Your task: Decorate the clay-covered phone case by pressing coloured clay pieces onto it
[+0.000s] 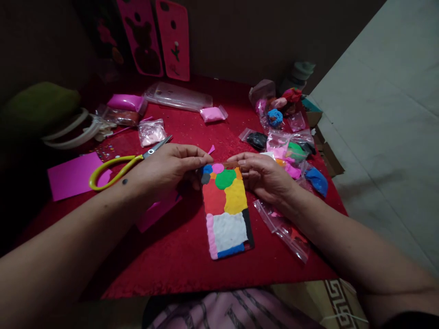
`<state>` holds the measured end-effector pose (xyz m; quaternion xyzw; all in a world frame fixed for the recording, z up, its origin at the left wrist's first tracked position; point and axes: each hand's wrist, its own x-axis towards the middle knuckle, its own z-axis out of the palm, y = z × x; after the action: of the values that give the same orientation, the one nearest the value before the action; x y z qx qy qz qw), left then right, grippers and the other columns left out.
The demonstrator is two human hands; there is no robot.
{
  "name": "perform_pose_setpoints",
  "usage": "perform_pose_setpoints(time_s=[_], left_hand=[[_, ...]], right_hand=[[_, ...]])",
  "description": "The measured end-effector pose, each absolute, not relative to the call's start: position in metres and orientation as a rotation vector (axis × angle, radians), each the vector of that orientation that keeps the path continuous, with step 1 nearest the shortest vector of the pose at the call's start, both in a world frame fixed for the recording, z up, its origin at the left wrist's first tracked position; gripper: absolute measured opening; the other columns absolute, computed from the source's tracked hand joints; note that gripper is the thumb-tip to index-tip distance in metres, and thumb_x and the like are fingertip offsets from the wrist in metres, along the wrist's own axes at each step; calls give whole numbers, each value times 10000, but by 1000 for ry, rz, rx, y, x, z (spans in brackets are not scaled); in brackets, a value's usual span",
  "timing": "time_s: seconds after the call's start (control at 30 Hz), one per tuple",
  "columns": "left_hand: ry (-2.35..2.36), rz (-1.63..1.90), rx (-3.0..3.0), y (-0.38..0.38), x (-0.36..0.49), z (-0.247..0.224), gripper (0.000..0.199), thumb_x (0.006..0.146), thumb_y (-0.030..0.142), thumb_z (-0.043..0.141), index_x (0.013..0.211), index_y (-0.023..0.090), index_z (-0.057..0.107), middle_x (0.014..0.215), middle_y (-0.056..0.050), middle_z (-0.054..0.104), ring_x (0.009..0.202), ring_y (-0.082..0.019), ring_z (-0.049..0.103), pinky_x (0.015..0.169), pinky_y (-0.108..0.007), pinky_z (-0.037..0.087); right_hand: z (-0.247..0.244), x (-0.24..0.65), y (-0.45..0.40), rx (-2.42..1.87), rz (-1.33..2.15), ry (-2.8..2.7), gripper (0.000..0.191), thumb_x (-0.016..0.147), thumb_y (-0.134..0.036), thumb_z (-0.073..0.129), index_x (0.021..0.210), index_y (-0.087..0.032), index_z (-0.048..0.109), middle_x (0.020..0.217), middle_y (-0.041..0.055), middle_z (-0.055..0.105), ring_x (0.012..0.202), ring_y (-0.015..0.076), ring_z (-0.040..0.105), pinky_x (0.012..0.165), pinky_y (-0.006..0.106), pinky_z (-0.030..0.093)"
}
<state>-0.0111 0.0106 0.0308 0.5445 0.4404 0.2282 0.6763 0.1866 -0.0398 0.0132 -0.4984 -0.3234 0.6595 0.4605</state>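
Observation:
A phone case (219, 201) covered in patches of coloured clay, red, yellow, green, white, pink, blue and black, lies over the red cloth in front of me. Its far corners sit between my two hands. My left hand (180, 160) pinches the far left corner, thumb and forefinger together. The far right corner is gripped by my right hand (262, 171), its fingers curled. A thin brownish strip (228, 164) runs along the far edge between them. Yellow-handled scissors (120, 171) rest just left of my left wrist, partly behind it.
On the red-covered table (164, 269), bags of coloured clay (288, 151) crowd the right side. Two pink decorated cases (174, 41) lean at the back. A clear case (178, 96), a pink clay packet (213, 114) and pink paper (73, 176) lie around the left and middle.

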Motion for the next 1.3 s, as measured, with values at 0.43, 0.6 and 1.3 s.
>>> perform_pose_setpoints(time_s=[0.43,0.6,1.3], left_hand=[[1119,505,1452,5,-12,36,130,824,269,586,834,145,627,577,-7,638,445,-116,591,424,-195,426],[1142,478,1626,4,-11,36,142,828,259,571,828,141,650,612,-21,661,488,-110,584,447,-197,442],[1169,466,1710,0,-6,36,130,861,193,528,812,149,641,520,15,609,421,-85,536,385,-161,386]], right_hand=[[14,186,-43,-1208,1580,-776,182,641,-238,646,796,-144,665,707,30,614,590,108,535,529,225,427],[13,184,-43,-1207,1541,-789,201,616,-216,667,804,-151,639,688,8,600,548,86,507,513,212,394],[11,185,-43,-1229,1509,-874,193,667,-239,691,838,-174,629,711,4,616,560,87,498,520,213,352]])
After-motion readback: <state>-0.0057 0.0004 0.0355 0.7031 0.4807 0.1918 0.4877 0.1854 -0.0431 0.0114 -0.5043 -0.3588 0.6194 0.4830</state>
